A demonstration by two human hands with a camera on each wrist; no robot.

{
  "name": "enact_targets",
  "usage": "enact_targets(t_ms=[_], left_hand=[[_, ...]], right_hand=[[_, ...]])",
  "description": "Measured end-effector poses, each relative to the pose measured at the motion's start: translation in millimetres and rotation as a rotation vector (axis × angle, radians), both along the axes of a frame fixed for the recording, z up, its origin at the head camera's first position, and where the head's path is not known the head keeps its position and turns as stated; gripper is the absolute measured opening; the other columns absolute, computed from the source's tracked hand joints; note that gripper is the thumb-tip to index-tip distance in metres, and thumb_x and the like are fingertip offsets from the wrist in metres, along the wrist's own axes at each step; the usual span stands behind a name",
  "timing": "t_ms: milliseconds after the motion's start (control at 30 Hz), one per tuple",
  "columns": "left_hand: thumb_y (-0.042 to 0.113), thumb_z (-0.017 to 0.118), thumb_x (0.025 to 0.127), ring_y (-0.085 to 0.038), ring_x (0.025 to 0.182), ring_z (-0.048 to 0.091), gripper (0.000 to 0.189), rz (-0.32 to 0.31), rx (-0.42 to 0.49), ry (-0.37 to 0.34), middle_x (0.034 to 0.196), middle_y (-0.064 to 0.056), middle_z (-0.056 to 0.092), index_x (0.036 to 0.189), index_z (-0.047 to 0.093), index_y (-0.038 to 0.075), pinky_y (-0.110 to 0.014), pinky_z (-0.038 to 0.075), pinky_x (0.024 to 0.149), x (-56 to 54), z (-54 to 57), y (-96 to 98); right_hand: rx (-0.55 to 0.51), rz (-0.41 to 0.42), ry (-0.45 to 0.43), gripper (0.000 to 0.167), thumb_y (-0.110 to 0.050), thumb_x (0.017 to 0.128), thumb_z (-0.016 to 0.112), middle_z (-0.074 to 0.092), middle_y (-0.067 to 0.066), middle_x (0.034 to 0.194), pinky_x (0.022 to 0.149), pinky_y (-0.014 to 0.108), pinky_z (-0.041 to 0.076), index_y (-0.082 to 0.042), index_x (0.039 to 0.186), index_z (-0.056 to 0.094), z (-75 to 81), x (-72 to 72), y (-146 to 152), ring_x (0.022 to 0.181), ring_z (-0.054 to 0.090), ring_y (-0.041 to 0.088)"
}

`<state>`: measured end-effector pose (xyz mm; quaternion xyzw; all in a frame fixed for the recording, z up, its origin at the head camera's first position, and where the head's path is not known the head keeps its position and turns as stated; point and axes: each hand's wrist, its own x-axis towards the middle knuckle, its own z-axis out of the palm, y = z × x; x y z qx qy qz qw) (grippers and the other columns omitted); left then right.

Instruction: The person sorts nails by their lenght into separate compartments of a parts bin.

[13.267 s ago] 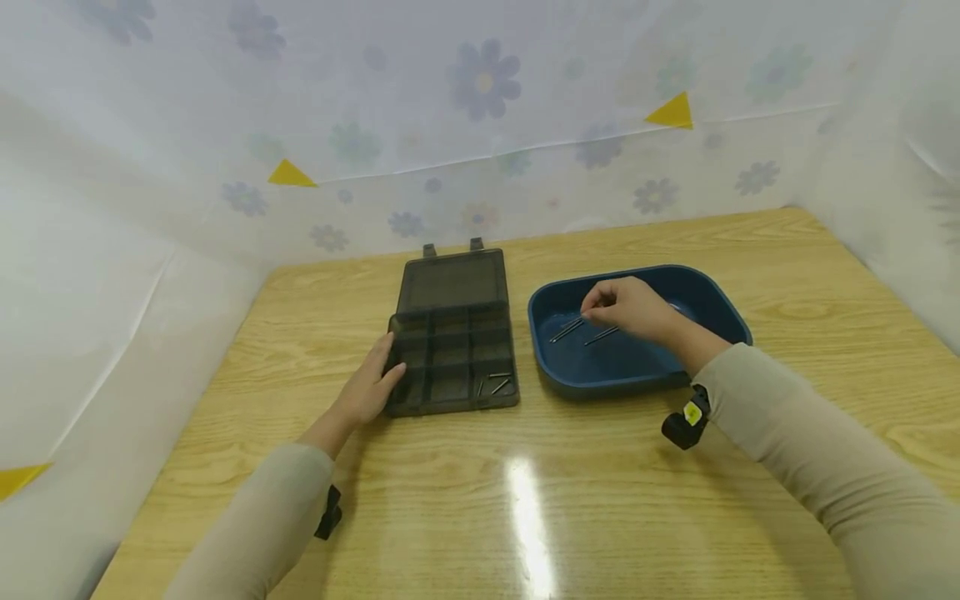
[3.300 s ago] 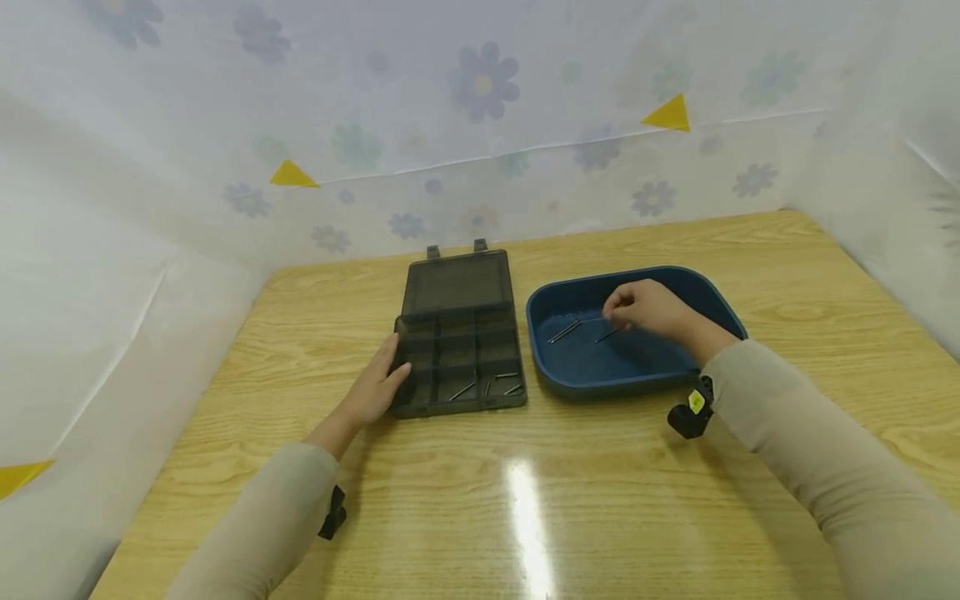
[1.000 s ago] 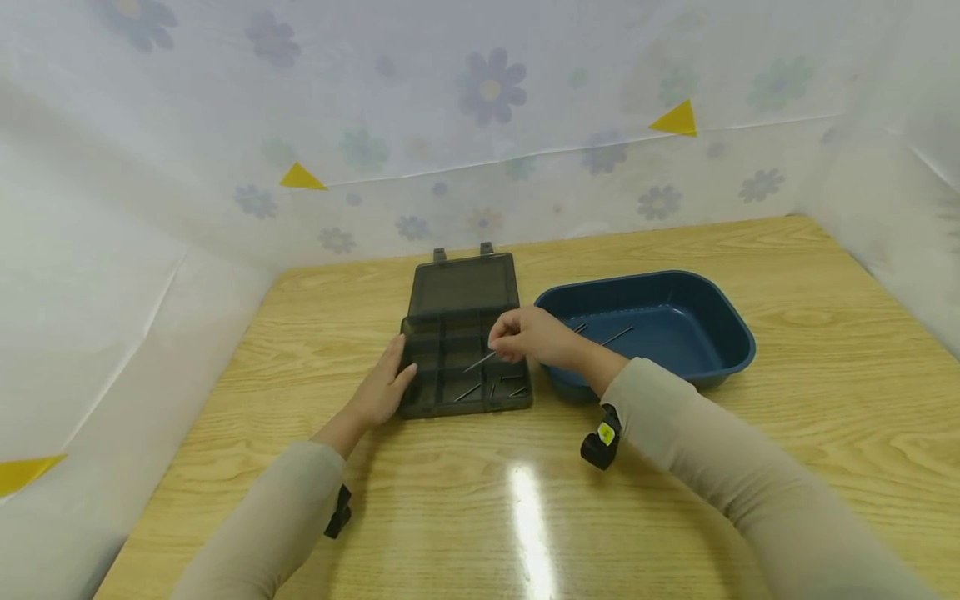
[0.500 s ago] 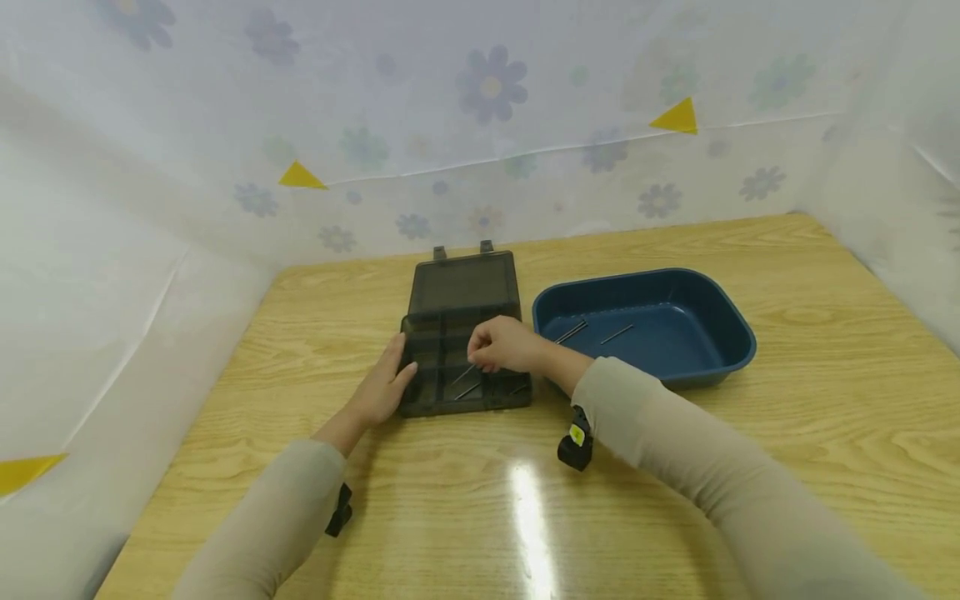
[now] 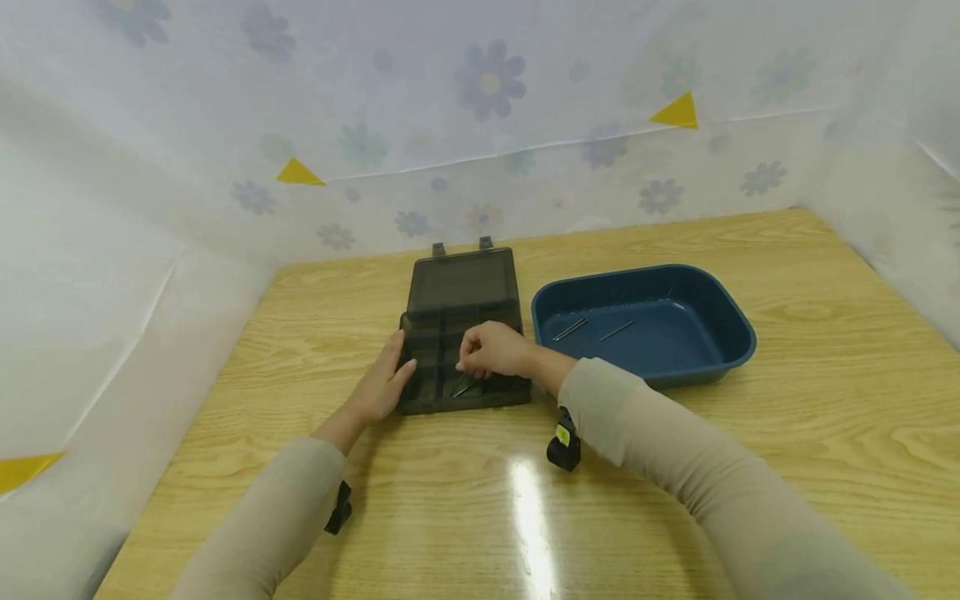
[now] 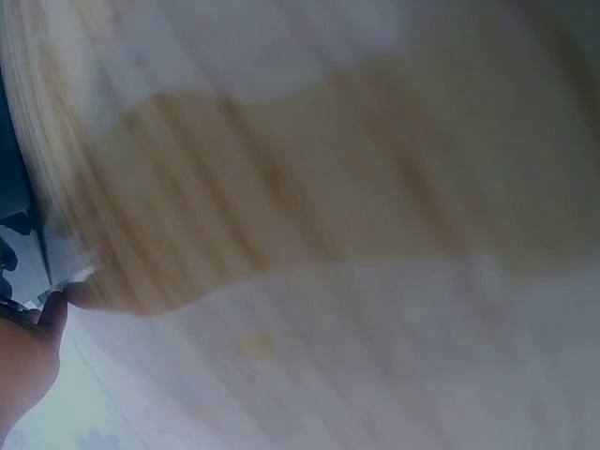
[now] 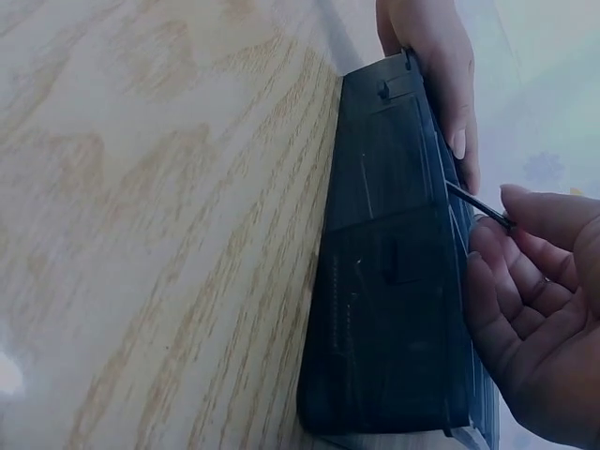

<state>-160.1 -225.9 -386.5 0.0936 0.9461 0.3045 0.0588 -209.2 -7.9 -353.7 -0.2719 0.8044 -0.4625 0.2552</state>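
My right hand (image 5: 495, 348) pinches a thin, dark metal nail (image 7: 480, 203) between thumb and fingertips, pointing down into the front middle compartment of a dark see-through organizer box (image 5: 465, 407). Another nail lies in that compartment; the two nearly overlap in the head view. In the right wrist view, small threaded screws (image 7: 351, 323) show faintly through the wall of the neighbouring compartment. My left hand (image 5: 375, 383) rests along the box's left edge, fingers nearly straight and thumb over the rim. Its wrist view shows mostly blurred tabletop.
Right of the box stands a blue tray (image 5: 701, 333) with a pair of nails (image 5: 570, 329) and a single nail (image 5: 617, 331). The box's lid (image 5: 463, 279) lies open behind it. A flowered white curtain (image 5: 405, 208) borders the wooden table (image 5: 420, 517).
My right hand has carried a nail from the blue tray leftward and lowered it into the front middle compartment. Since the earliest frame, another nail has come to lie there. My left hand stays put.
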Motion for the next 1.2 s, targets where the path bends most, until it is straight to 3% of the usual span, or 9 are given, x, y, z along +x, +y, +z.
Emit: enact_targets(t_ms=[167,400,700,1200], left_hand=[[0.027,0.029,0.095,-0.029,0.129,0.001,0.058,-0.002,-0.001,-0.001,0.142,-0.019,0.001,0.138,0.000,0.000,-0.046,0.007,0.101,0.7,-0.7,-1.1],[0.027,0.029,0.095,-0.028,0.129,0.001,0.057,0.008,-0.004,-0.004,0.142,-0.018,0.001,0.138,0.001,0.000,-0.044,0.007,0.101,1.7,-1.5,-0.8],[0.026,0.030,0.095,-0.029,0.129,0.001,0.058,0.000,0.002,-0.015,0.142,-0.019,0.001,0.138,0.000,0.000,-0.045,0.007,0.101,0.8,1.4,-2.3],[0.021,0.033,0.095,-0.030,0.128,-0.002,0.059,0.024,0.124,-0.040,0.141,-0.020,-0.001,0.137,0.000,-0.002,-0.046,0.004,0.101,-0.1,4.2,0.5]], right_hand=[[0.003,-0.008,0.002,0.009,-0.009,0.080,0.061,0.059,0.006,0.072,0.056,0.029,0.048,-0.003,0.075,0.057,-0.2,0.9,-0.8,0.063,0.057,0.020],[0.045,-0.020,0.008,0.006,-0.003,0.081,0.057,0.060,0.013,0.077,0.056,0.028,0.048,-0.003,0.076,0.057,1.2,1.7,-1.5,0.063,0.057,0.017],[0.057,-0.023,0.005,0.003,-0.005,0.081,0.059,0.059,0.006,0.072,0.058,0.029,0.049,-0.002,0.079,0.058,2.6,1.1,-0.6,0.064,0.058,0.016],[-0.077,-0.037,-0.046,0.017,-0.009,0.085,0.055,0.059,0.014,0.085,0.068,0.038,0.048,0.004,0.094,0.057,20.4,0.1,29.7,0.075,0.058,0.025]])
